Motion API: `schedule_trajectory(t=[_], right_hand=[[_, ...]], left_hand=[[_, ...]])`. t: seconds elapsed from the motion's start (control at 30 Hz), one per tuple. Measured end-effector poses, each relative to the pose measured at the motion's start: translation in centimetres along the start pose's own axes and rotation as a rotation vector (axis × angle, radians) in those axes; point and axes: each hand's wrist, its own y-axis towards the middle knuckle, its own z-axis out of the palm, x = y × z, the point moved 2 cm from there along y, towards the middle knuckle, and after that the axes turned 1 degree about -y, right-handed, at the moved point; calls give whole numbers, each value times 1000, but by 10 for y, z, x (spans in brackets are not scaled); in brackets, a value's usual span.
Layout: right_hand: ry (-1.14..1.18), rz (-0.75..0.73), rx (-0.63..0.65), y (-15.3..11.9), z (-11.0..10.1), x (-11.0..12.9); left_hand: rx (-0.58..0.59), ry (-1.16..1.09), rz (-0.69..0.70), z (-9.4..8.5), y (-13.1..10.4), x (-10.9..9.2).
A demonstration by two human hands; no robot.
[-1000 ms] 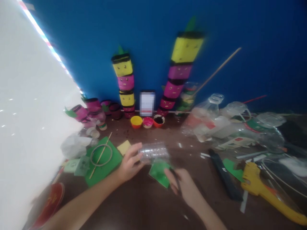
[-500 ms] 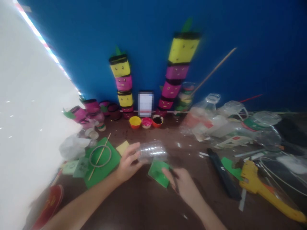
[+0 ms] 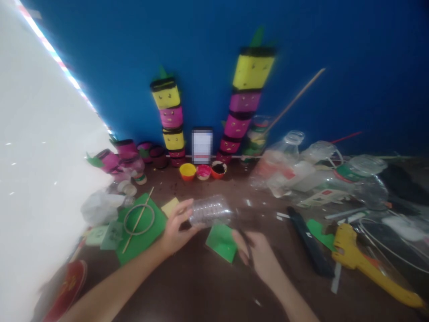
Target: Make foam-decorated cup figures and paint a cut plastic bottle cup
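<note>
Left hand (image 3: 177, 229) grasping a clear plastic cylinder (image 3: 212, 210); right hand (image 3: 261, 259) drawn slightly away, with a dark tool (image 3: 248, 248).

The ribbed cylinder lies on its side above the brown table (image 3: 201, 286), the left hand curled around its end at 8 o'clock. The right hand, at 4 o'clock from the cylinder, is closed around the tool, perhaps scissors, too blurred to be sure. Over the last second it has eased a little to the right, baring more of the green piece (image 3: 219, 243) at 5 o'clock; whether its fingertips touch that piece cannot be told. The left hand has kept its grip, so the work seems to be at a small adjustment, with the cylinder steadied. A yellow glue gun (image 3: 346, 246) rests at 3 o'clock.
</note>
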Motion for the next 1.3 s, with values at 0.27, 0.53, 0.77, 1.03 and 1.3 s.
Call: schedule_trajectory(t=[0.27,0.53,0.77,1.03,1.3], right_hand=[[-53,26,61,-2,8,-7],[-128,-12,40,0,7,-4],[-207,-34,4,3,8,-9],[-184,20,-66,9,2,-15],[-101,-28,-281,11,-14,-5]], left_hand=[[56,-11,2,2,0,-1],[31,-31,13,3,1,-1],[44,-43,-37,4,-1,1],[69,-76,-105,5,-1,1],[16,-459,-449,7,-3,5]])
